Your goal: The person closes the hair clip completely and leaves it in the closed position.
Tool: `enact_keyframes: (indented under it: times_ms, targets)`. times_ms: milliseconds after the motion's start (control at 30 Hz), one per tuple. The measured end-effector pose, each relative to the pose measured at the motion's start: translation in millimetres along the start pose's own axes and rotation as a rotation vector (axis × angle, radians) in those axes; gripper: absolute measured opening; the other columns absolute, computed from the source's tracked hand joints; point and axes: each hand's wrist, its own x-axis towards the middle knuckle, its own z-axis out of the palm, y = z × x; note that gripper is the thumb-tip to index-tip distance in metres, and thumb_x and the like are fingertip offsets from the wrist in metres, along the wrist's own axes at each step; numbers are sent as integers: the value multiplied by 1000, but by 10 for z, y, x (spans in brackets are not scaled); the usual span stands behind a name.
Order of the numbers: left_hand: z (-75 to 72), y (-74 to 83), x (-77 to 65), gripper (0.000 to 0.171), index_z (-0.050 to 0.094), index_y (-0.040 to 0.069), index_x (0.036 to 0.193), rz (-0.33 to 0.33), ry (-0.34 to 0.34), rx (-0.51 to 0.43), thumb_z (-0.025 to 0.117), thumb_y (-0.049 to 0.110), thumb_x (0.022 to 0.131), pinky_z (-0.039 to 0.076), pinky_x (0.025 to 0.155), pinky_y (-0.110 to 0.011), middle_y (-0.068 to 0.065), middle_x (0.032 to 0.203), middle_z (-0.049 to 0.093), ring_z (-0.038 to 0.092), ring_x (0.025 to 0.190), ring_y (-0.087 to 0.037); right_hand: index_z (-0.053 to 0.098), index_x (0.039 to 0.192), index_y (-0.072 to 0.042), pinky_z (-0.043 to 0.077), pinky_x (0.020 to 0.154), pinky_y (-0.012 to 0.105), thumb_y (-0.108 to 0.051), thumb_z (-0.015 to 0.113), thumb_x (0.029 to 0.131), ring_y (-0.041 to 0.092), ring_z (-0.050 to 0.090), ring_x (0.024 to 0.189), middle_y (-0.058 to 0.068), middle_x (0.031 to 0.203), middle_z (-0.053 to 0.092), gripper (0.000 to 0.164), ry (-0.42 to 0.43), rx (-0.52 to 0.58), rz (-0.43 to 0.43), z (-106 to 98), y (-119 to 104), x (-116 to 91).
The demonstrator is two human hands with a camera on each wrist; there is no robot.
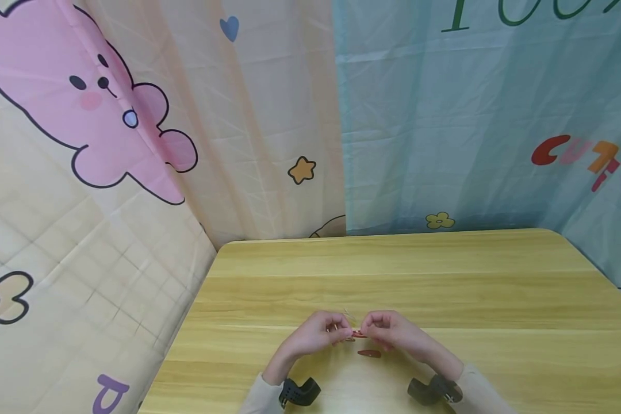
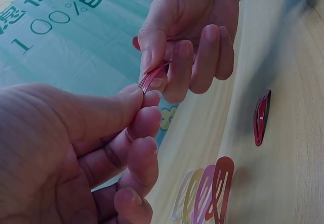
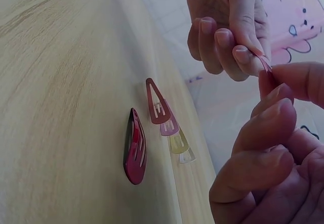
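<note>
My left hand and my right hand meet above the table, fingertip to fingertip. Between them is a thin red snap hair clip, each hand pinching one end of it with thumb and forefinger; the fingertips hide part of it. A second, dark red hair clip lies alone on the wood near the hands. Close by, several clips overlap in a fanned row: a brownish-red clip, a pink clip, a yellow clip and a white clip.
The wood-grain table spreads out on both sides and beyond the hands. Printed curtains hang along its far edge and sides. A dark device is strapped on each wrist.
</note>
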Motion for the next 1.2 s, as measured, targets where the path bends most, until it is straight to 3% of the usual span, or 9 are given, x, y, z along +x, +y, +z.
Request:
enact_keyframes:
  times_ms: [333,600,733,933,1200]
  targets:
    - [12,-16,0,13,66,9,83,7,-11,35,62,16,93,40,52,-20,4,75,60,55,61,-14,62,93,-2,36,50,24,-19,62,93,12,38,53,12,80,58,17,46,-65,11,37,10,8]
    - [20,-62,15,12,67,9,85,25,-31,38,62,16,93,42,53,-20,7,76,60,57,63,-16,62,93,-2,44,60,28,-16,60,94,21,54,74,20,95,62,14,31,-99,-37,38,-10,5]
    - [27,-70,14,11,66,9,86,17,-37,28,61,16,94,42,54,-20,7,76,60,56,63,-15,62,93,0,44,60,27,-15,59,94,20,53,74,17,95,62,16,20,-66,-33,28,-7,9]
    - [37,-73,12,14,67,7,85,-19,-31,0,62,17,93,40,53,-20,6,75,59,53,62,-13,61,93,4,37,53,24,-14,58,94,13,41,58,13,90,62,18,36,-33,-10,41,-18,0]
    - [-8,-69,-1,14,68,10,86,-43,-10,51,62,20,93,39,51,-20,2,75,61,51,59,-6,61,93,6,39,62,27,-9,58,92,16,46,69,4,87,60,15,46,-38,-5,-1,32,21]
